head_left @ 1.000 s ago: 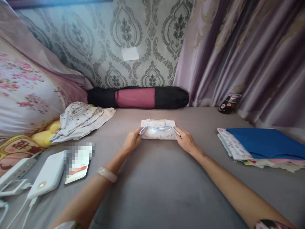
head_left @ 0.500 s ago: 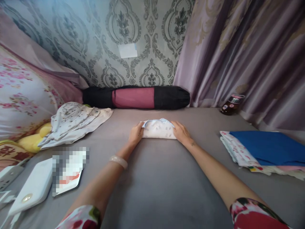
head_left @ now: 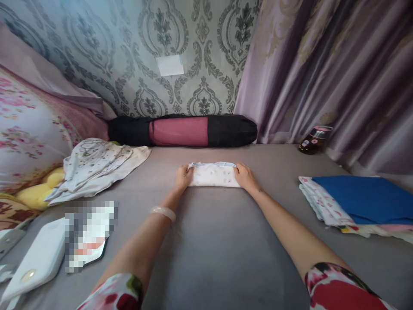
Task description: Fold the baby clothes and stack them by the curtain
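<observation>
Toward the bedsheet's (head_left: 222, 245) far edge, left hand (head_left: 184, 175) and right hand (head_left: 244, 175) pinch a blue-trimmed cloth (head_left: 213, 175), seemingly mid-fold; squared edges needed next.

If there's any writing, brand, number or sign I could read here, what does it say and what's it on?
None can be read.
Folded white cloth: small printed marks, no legible lettering.
Phone: screen pixelated.
Bottle: stickers too small.
Yellow-and-brown cushion: dark marks, cut off by the picture's edge.
White sheet: no visible writing.
</observation>
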Action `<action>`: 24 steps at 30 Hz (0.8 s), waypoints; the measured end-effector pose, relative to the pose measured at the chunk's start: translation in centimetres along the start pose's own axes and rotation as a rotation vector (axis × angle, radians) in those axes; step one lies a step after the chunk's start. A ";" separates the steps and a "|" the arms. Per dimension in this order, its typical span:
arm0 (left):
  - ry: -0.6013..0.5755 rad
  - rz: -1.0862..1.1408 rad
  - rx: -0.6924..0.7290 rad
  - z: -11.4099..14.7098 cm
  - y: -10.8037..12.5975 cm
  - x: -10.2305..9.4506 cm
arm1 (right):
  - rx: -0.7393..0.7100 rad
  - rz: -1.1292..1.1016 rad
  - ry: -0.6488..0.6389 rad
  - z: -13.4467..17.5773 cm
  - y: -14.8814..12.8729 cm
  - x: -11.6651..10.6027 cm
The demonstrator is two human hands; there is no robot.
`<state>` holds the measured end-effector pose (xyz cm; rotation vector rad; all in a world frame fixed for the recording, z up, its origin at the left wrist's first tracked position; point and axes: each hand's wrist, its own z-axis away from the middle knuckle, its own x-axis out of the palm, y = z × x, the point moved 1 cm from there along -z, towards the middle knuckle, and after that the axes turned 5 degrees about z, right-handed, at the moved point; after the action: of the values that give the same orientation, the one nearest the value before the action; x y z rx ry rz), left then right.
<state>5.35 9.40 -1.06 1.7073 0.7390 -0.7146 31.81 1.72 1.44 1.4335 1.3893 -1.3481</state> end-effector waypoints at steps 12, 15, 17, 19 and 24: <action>0.055 0.069 -0.138 -1.1 -0.8 0.1 | 0.237 -0.028 -0.039 -1.2 0.1 0.6; 0.064 0.046 -0.158 -1.1 -0.7 0.0 | 0.274 -0.048 -0.053 -1.3 0.2 0.6; 0.061 0.020 -0.188 -1.1 -0.5 -0.2 | 0.285 -0.058 -0.063 -1.5 0.2 0.6; 0.055 0.004 -0.213 -1.1 -0.3 -0.3 | 0.292 -0.068 -0.070 -1.6 0.3 0.5; 0.050 -0.013 -0.280 -1.3 0.1 -0.3 | 0.308 -0.091 -0.063 -1.7 0.3 0.7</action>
<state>5.35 10.56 -0.46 1.4707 0.8441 -0.5508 32.33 3.46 1.06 1.5221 1.2586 -1.7100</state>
